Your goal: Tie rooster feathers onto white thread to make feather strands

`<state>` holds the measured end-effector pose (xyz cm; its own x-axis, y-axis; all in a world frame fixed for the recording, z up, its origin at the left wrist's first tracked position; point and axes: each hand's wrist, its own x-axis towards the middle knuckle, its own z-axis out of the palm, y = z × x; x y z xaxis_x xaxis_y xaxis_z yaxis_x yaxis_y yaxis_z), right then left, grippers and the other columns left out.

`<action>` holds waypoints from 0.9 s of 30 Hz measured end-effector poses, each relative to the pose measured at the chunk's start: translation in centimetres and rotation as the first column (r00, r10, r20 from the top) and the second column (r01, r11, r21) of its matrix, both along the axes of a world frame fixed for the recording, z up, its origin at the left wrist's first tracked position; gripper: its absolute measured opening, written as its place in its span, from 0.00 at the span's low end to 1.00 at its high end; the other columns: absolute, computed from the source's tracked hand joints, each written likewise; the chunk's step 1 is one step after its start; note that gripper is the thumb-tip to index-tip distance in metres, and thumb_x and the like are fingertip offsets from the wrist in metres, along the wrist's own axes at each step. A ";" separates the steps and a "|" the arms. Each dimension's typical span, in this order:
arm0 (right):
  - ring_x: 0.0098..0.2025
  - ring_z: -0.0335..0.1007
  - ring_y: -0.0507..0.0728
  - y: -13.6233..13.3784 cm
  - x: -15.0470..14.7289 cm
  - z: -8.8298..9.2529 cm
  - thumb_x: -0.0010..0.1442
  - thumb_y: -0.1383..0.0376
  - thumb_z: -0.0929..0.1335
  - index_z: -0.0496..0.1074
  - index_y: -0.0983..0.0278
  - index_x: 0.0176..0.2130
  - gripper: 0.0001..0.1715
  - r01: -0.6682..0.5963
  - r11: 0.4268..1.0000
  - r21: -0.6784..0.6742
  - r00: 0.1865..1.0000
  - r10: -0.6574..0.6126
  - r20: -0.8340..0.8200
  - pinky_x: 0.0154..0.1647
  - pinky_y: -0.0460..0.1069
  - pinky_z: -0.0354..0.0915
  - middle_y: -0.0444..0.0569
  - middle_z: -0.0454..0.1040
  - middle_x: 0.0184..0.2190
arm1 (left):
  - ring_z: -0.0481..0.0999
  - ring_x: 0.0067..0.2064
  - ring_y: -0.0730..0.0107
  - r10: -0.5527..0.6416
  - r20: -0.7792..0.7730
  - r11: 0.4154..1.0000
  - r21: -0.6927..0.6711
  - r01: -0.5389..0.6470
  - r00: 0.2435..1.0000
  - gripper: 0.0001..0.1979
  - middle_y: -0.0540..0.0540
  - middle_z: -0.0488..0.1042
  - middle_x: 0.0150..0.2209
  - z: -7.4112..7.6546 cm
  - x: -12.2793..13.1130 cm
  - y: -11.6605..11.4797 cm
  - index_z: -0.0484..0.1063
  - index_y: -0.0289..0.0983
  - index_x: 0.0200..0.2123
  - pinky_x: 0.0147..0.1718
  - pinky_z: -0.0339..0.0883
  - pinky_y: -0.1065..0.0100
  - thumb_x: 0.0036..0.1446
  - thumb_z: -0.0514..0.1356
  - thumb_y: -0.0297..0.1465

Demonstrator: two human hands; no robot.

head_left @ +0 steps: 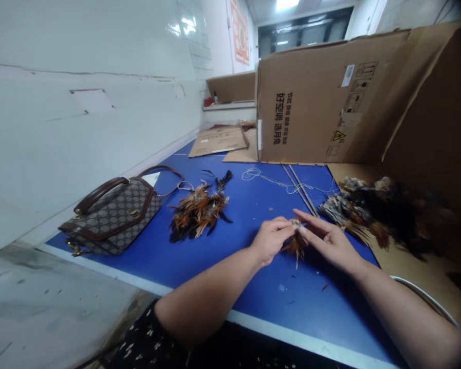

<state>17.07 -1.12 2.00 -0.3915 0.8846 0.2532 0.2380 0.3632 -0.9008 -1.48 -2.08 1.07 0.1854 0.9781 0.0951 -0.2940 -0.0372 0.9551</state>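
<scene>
The left hand (269,239) pinches the pale end of a small brown feather bundle (296,249), tips toward the blue worktop (269,300) edge nearest, right hand (335,247) loosely open alongside.

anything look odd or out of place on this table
The handbag looks out of place, sitting on the blue table beside a feather pile. A pale thread looks untidy, sprawled in loose loops near two sticks, and a small reddish scrap lies stray near the right hand.
</scene>
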 end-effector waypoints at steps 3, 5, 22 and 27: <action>0.48 0.76 0.61 0.0 -0.4 -0.1 0.65 0.50 0.72 0.78 0.62 0.56 0.27 -0.060 0.997 -0.051 0.998 0.060 -0.002 0.53 0.55 0.72 0.53 0.81 0.46 | 0.70 0.40 0.69 0.004 0.040 1.000 0.023 -0.005 0.999 0.13 0.46 0.70 0.35 0.1 0.0 0.0 0.84 0.34 0.34 0.45 0.61 0.65 0.53 0.71 0.39; 0.43 0.76 0.59 0.0 -0.6 -0.2 0.64 0.50 0.72 0.80 0.64 0.47 0.22 -0.091 0.994 -0.060 0.996 0.091 -0.007 0.48 0.52 0.73 0.52 0.81 0.41 | 0.70 0.40 0.69 0.004 0.060 1.000 0.027 -0.006 0.998 0.13 0.47 0.70 0.34 0.1 0.0 -0.1 0.85 0.34 0.34 0.45 0.61 0.65 0.53 0.71 0.39; 0.33 0.76 0.57 0.2 -0.4 -0.5 0.67 0.51 0.68 0.82 0.64 0.38 0.21 0.002 0.997 0.079 0.977 -0.018 0.214 0.36 0.50 0.71 0.51 0.81 0.32 | 0.70 0.32 0.76 0.265 0.320 0.964 -0.073 -0.255 0.909 0.17 0.47 0.72 0.34 2.1 -2.3 2.1 0.81 0.33 0.38 0.30 0.56 0.71 0.51 0.73 0.40; 0.28 0.71 0.55 -0.5 -1.0 0.1 0.67 0.48 0.67 0.79 0.64 0.50 0.25 0.235 0.965 0.118 0.971 -0.238 0.008 0.31 0.50 0.70 0.52 0.79 0.32 | 0.69 0.33 0.76 0.180 0.183 0.983 0.014 -0.185 0.967 0.15 0.47 0.71 0.38 0.6 -1.1 1.2 0.84 0.35 0.40 0.34 0.62 0.70 0.56 0.71 0.41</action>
